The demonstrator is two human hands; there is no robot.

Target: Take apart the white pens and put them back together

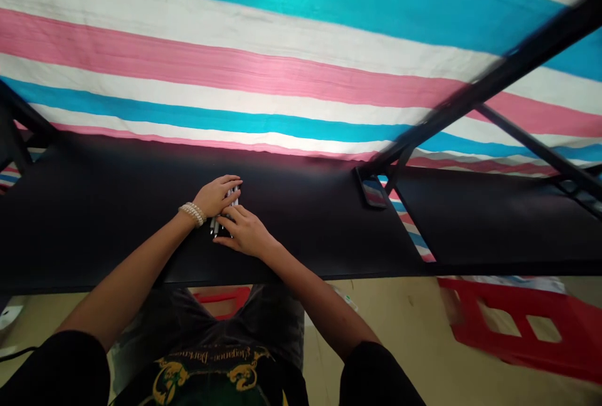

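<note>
Several slim white pens with silvery tips lie side by side on the black tabletop, pointing toward me. My left hand, with a beaded bracelet at the wrist, curls over their far part. Lower and to the right, my right hand has its fingers bent round the near part of the same bunch, its fingertips close against the left hand. Both hands are closed about the pens and hide much of them, so their full length does not show.
A dark phone lies at the table's right end beside a black metal frame post. A striped sheet hangs behind the table. Below right stands a red plastic stool; a second black tabletop is at the right.
</note>
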